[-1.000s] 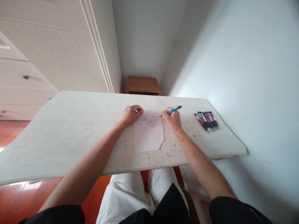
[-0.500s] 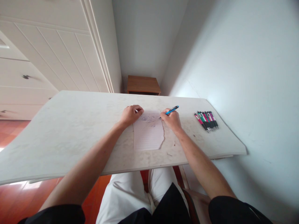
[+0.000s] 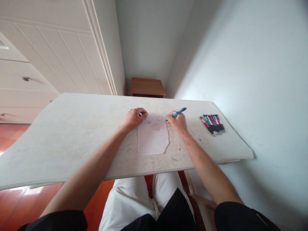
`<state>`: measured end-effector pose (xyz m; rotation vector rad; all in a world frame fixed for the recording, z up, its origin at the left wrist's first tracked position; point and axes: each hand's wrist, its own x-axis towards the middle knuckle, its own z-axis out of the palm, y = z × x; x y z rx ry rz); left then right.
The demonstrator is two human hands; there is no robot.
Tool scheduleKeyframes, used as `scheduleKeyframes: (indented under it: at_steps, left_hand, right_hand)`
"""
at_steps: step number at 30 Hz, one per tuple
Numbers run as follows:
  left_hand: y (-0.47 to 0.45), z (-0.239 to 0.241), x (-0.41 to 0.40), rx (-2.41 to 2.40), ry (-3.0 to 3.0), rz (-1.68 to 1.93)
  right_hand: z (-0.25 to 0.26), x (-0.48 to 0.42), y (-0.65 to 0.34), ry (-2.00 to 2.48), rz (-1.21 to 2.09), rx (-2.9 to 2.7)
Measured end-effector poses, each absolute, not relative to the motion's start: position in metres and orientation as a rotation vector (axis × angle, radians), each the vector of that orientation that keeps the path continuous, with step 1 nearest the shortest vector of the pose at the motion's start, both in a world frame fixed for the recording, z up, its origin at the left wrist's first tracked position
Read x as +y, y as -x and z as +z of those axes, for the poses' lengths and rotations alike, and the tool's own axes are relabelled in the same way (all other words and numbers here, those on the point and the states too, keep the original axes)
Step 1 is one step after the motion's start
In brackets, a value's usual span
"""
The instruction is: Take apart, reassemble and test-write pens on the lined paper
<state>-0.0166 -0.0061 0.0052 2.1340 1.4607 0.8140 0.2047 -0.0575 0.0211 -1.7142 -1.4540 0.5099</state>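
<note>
A lined sheet of paper (image 3: pixel 152 141) with a torn right edge lies on the white table, its upper part covered in dark scribbles. My right hand (image 3: pixel 178 123) grips a blue and black pen (image 3: pixel 179 112), whose tip is at the sheet's upper right edge. At the upper left of the sheet rests my left hand (image 3: pixel 135 118), fingers curled and thumb bent in toward them. A small dark spot shows between that thumb and the fingers; whether it is an object or a gap I cannot make out.
Several pens (image 3: pixel 213 124) in pink, green and purple lie side by side at the table's right. The white table (image 3: pixel 79 128) meets a pale wall (image 3: pixel 264 80) there. Behind stands a brown wooden box (image 3: pixel 148 86); white cabinets (image 3: pixel 60 57) rise at the left.
My right hand has shifted slightly right, and the pen tip has moved a little right and up to the paper's edge. My left hand and the sheet stay in place.
</note>
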Motion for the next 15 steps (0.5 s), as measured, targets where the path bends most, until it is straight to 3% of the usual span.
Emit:
scheduleKeyframes:
  at_steps: [15]
  left_hand:
    - [0.0162, 0.0058, -0.0054, 1.475, -2.138, 0.797]
  right_hand:
    - [0.0181, -0.0569, -0.2042, 1.76, 0.51, -1.507]
